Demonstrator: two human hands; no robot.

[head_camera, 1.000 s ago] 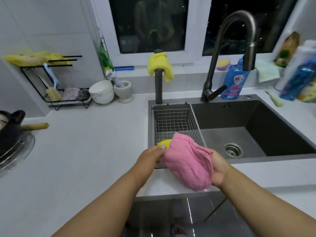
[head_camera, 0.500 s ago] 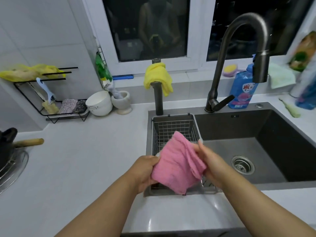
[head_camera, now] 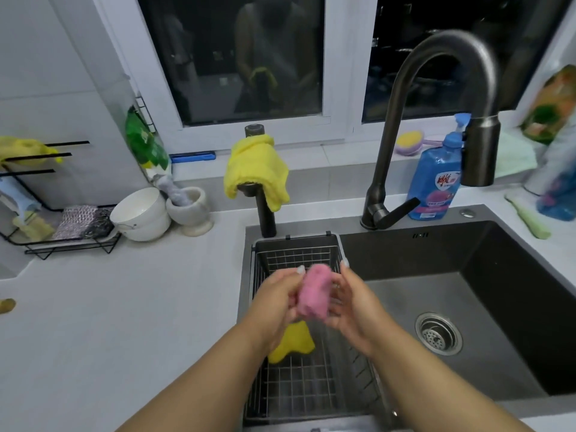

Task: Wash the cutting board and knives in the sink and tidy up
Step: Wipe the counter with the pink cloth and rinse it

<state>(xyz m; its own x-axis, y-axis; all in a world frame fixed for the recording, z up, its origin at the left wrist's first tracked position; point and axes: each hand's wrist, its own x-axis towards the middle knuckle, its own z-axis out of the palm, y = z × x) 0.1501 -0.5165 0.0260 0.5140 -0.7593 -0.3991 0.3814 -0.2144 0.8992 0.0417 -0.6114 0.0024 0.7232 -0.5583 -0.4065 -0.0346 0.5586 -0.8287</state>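
Sink (head_camera: pixel 514 307) basin bare, no board or knives in view — washing judged done, tidying under way. Wire basket (head_camera: pixel 299 385) at sink's left, bench (head_camera: pixel 124 322) beyond. Pink cloth (head_camera: pixel 313 294), spread a second ago, now bunched over basket — left hand (head_camera: pixel 277 302) and right hand (head_camera: pixel 352 307) fingers curled round it. Yellow sponge (head_camera: pixel 293 341) beneath.

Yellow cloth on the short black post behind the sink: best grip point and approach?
Pinch the yellow cloth at its bunched top, where it drapes over the post, coming from above and the front, then lift straight up. Its folds hang loose on both sides, so a side pull would likely drag it against the post.
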